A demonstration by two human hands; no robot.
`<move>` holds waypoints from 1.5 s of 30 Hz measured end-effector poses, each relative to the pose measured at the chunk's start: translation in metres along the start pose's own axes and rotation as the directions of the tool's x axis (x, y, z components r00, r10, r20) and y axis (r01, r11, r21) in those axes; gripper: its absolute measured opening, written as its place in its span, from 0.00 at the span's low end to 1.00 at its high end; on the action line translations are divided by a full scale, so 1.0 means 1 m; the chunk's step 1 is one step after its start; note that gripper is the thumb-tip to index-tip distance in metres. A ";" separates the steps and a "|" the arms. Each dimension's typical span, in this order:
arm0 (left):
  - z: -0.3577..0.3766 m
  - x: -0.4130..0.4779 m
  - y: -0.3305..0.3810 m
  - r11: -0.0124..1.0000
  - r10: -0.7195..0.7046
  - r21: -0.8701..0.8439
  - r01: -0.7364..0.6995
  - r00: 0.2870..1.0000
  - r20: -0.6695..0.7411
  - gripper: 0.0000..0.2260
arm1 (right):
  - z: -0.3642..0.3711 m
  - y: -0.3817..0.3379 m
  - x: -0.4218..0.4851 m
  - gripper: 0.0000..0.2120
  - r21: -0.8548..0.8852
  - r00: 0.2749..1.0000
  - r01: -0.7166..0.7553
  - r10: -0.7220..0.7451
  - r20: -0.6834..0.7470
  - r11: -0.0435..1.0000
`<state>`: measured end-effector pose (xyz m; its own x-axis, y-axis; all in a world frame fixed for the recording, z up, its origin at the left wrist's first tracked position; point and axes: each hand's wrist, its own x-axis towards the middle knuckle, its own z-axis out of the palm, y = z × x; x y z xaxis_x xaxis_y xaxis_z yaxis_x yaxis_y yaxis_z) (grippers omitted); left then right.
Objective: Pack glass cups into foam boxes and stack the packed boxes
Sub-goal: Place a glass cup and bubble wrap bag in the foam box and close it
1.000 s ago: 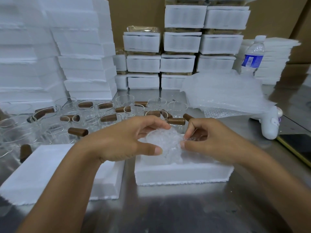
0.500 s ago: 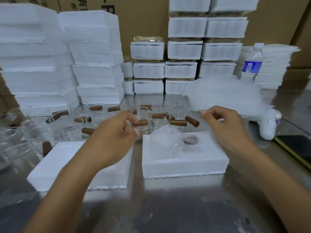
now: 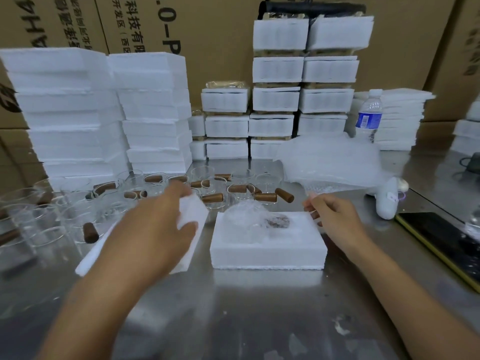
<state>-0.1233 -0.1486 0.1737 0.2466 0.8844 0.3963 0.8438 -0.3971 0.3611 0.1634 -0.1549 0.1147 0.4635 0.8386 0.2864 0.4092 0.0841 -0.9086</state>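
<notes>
Steel table point(image 3: 259, 313), cardboard cartons point(image 3: 220, 35) behind. Left hand point(image 3: 155, 227) grips a foam lid point(image 3: 193, 211); right hand point(image 3: 337, 216), loosely curled and empty, beside the foam box point(image 3: 267, 253).

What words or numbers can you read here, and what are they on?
"科技有": running down the middle brown cardboard carton.
"0-P": same carton, also running down.
"AH4", roughly: left brown cardboard carton.
Too blurred: smaller carton print; blue label on the clear plastic water bottle.

Left grip point(image 3: 158, 224) quit the cup point(image 3: 244, 219); holds foam lid point(image 3: 193, 211).
</notes>
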 end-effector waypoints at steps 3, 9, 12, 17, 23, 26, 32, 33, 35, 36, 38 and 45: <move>-0.047 -0.007 0.016 0.917 0.173 -0.327 -0.228 0.967 -0.188 0.16 | 0.000 -0.001 -0.002 0.13 0.028 1.000 0.014 -0.014 -0.004 1.000; -0.076 0.016 0.047 0.554 0.269 -0.699 -0.453 0.891 -0.365 0.21 | -0.001 -0.007 -0.001 0.10 0.204 0.988 0.137 -0.119 -0.102 0.969; -0.047 0.024 0.066 0.136 0.301 -0.955 -0.264 0.929 -0.214 0.21 | -0.004 -0.011 0.005 0.12 0.433 0.997 0.055 -0.024 -0.077 0.900; 0.009 0.039 0.057 -0.126 0.162 -0.968 0.219 0.967 0.197 0.25 | -0.016 -0.011 0.005 0.26 0.721 0.990 -0.094 -0.013 0.141 0.687; 0.058 0.046 0.027 0.301 -0.119 -0.941 0.153 0.985 0.122 0.12 | -0.013 -0.004 0.007 0.08 0.488 0.989 -0.147 0.114 0.096 0.860; 0.065 0.044 0.020 0.413 -0.030 -0.910 0.035 0.999 0.025 0.13 | -0.015 -0.005 0.006 0.09 0.433 0.986 -0.165 0.135 0.099 0.886; 0.082 0.038 0.009 0.363 -0.039 -0.932 -0.006 0.999 -0.021 0.13 | -0.022 -0.010 -0.001 0.16 0.317 0.934 -0.318 0.236 0.270 0.894; 0.083 0.038 0.007 0.358 -0.044 -0.934 -0.005 0.999 -0.022 0.15 | -0.022 -0.010 -0.002 0.20 0.311 0.931 -0.314 0.228 0.284 0.897; 0.084 0.037 0.005 0.368 -0.045 -0.930 -0.025 0.998 -0.045 0.17 | -0.021 -0.011 -0.004 0.24 0.325 0.933 -0.300 0.204 0.297 0.897; 0.085 0.037 0.005 0.380 -0.043 -0.924 -0.043 0.997 -0.065 0.16 | -0.021 -0.011 -0.005 0.23 0.349 0.934 -0.296 0.194 0.298 0.889; 0.086 0.036 0.003 0.387 -0.034 -0.919 -0.078 0.995 -0.098 0.12 | -0.019 -0.010 -0.005 0.23 0.385 0.936 -0.300 0.190 0.298 0.873; 0.095 0.037 -0.002 0.379 -0.055 -0.925 -0.019 0.998 -0.044 0.09 | -0.015 -0.013 -0.010 0.22 0.364 0.933 -0.307 0.203 0.296 0.879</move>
<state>-0.0704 -0.0921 0.1070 0.1784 0.8935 0.4122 -0.1259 -0.3948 0.9101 0.1656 -0.1729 0.1282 0.2831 0.9591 -0.0071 -0.0684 0.0128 -0.9976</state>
